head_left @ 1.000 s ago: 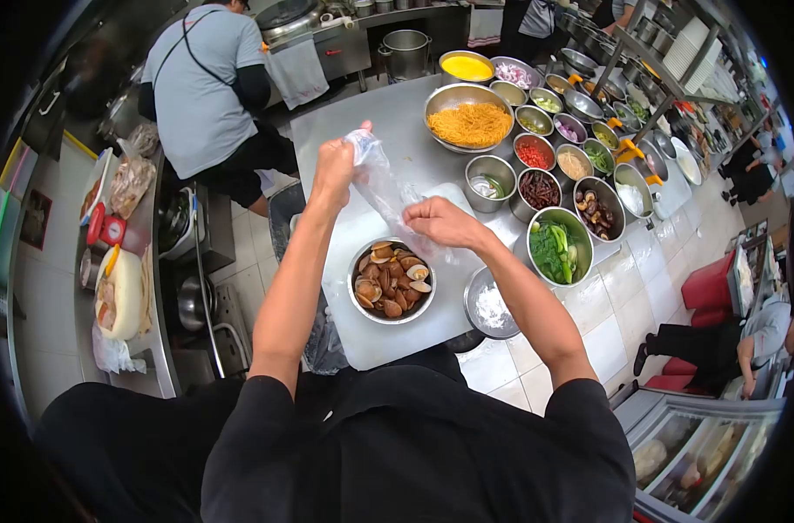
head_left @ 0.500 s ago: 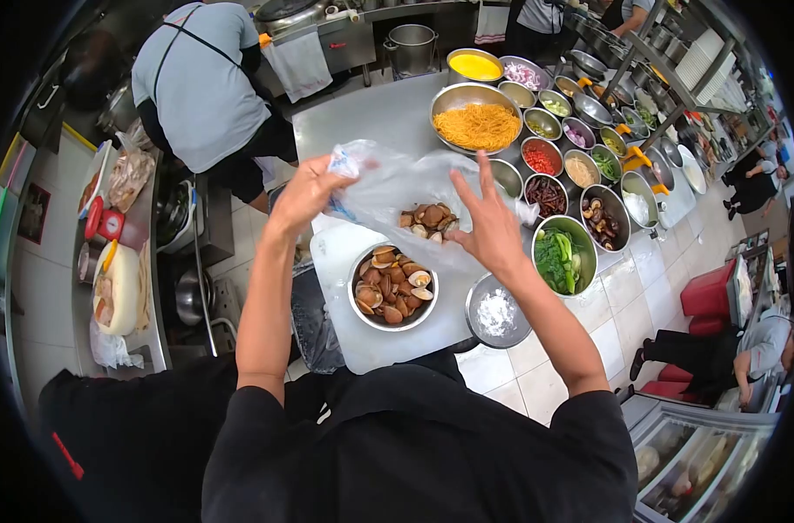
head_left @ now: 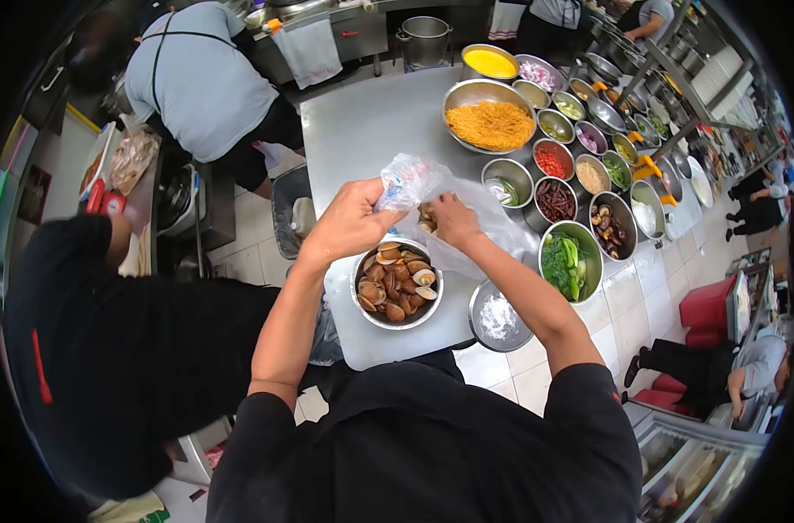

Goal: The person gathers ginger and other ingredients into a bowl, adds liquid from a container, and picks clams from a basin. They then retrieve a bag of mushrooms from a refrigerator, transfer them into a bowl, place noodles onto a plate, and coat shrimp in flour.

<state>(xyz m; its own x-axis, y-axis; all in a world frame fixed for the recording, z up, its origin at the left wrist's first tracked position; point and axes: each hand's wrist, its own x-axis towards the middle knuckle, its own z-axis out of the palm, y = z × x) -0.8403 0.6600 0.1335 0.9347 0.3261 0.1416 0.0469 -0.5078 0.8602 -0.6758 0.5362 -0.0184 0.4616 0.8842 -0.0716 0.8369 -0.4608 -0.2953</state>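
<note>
A clear plastic bag (head_left: 488, 213) lies over the worktop in front of me, with some clams (head_left: 427, 218) showing inside its mouth. My left hand (head_left: 355, 216) is closed around the bag's bunched edge. My right hand (head_left: 456, 220) is at the bag's opening, its fingers curled over the clams there; the fingertips are partly hidden. Just below both hands stands a round metal bowl (head_left: 359, 301) filled with brown clams (head_left: 397, 281). Beside it, under my right forearm, is a metal dish (head_left: 484, 336) holding white powder (head_left: 499, 315).
A bowl of orange noodles (head_left: 490, 126), a bowl of leafy greens (head_left: 562, 264), dried chillies (head_left: 555, 199) and several other ingredient bowls crowd the right side of the steel table (head_left: 353, 122). A person in black (head_left: 100, 349) stands close at my left; another person (head_left: 196, 83) bends farther back.
My spread right hand has come in and curled over the clams at the bag's mouth. My left hand has moved right and lower with the bag's edge. A person in black has come closer on the left.
</note>
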